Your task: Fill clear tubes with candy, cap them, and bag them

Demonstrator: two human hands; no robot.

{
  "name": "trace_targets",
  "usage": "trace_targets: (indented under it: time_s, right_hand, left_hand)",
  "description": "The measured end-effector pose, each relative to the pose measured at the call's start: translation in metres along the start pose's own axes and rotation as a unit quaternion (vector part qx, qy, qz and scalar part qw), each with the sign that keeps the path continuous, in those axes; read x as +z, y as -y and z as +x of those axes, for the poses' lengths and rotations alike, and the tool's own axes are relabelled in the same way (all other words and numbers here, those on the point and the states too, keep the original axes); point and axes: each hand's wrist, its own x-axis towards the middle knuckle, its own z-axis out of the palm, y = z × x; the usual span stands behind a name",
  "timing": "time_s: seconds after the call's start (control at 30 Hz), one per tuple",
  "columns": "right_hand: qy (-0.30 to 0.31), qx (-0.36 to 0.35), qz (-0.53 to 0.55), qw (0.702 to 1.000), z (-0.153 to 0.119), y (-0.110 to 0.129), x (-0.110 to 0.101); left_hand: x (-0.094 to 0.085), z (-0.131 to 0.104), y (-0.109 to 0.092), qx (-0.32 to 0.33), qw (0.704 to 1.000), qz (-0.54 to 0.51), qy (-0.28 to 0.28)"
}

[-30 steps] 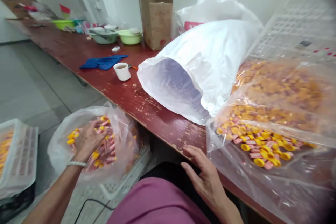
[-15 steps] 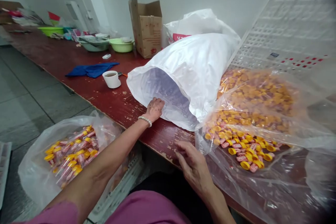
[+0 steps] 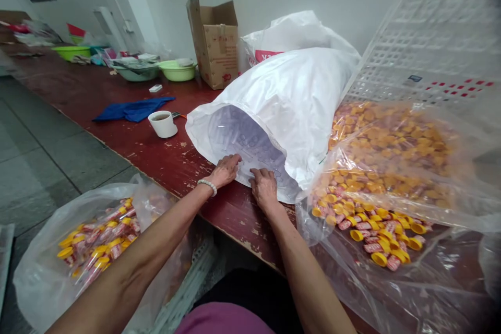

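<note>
A large white sack (image 3: 289, 94) lies on its side on the table, its mouth facing me. Clear plastic pieces with round ends (image 3: 250, 141) show inside, too indistinct to name. My left hand (image 3: 226, 170), with a beaded bracelet at the wrist, rests at the lower lip of the mouth, fingers reaching inward and slightly bent. Beside it, my right hand (image 3: 263, 187) lies over the same lip, fingers apart and pointing into the sack. Neither hand shows anything held.
Yellow-capped, red-and-white small tubes (image 3: 385, 235) lie under clear plastic at right, before a white perforated crate (image 3: 442, 26). More fill a bag (image 3: 35, 266) at lower left. A cup of dark drink (image 3: 163, 126), blue cloth (image 3: 133, 109), cardboard box (image 3: 219, 52) and basins (image 3: 177, 72) stand on the table (image 3: 156, 159).
My right hand has moved forward and left from the table's front edge to the sack's mouth. My left hand stays at the lip, its fingers now more stretched out.
</note>
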Motion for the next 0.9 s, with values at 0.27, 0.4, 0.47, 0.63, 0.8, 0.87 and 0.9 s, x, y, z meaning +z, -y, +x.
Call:
trace_targets:
  time_s: [0.27, 0.4, 0.47, 0.63, 0.8, 0.87, 0.9]
  right_hand:
    - [0.002, 0.0, 0.013, 1.0, -0.006, -0.006, -0.003]
    - [-0.009, -0.009, 0.039, 0.999, -0.012, -0.007, -0.006]
    - [-0.012, -0.012, 0.052, 0.999, -0.013, -0.008, -0.007]
    - [-0.021, -0.009, 0.07, 0.997, -0.013, -0.009, -0.006]
    - [-0.026, -0.017, 0.075, 0.997, -0.015, -0.008, -0.008]
    - [-0.025, -0.022, 0.075, 0.997, -0.015, -0.008, -0.008]
    - [-0.025, -0.024, 0.074, 0.997, -0.015, -0.008, -0.008]
  left_hand:
    - [0.004, 0.026, 0.01, -0.002, 0.989, -0.148, -0.026]
    - [0.002, 0.025, 0.008, 0.012, 0.987, -0.158, -0.017]
    - [-0.003, 0.02, 0.003, 0.024, 0.988, -0.152, -0.008]
    - [-0.013, 0.006, -0.012, 0.03, 0.999, 0.027, -0.036]
    - [-0.014, -0.005, -0.011, 0.003, 0.988, 0.149, 0.032]
    - [-0.015, -0.009, -0.007, 0.007, 0.988, 0.143, 0.05]
    - [-0.016, -0.011, -0.005, 0.011, 0.989, 0.139, 0.057]
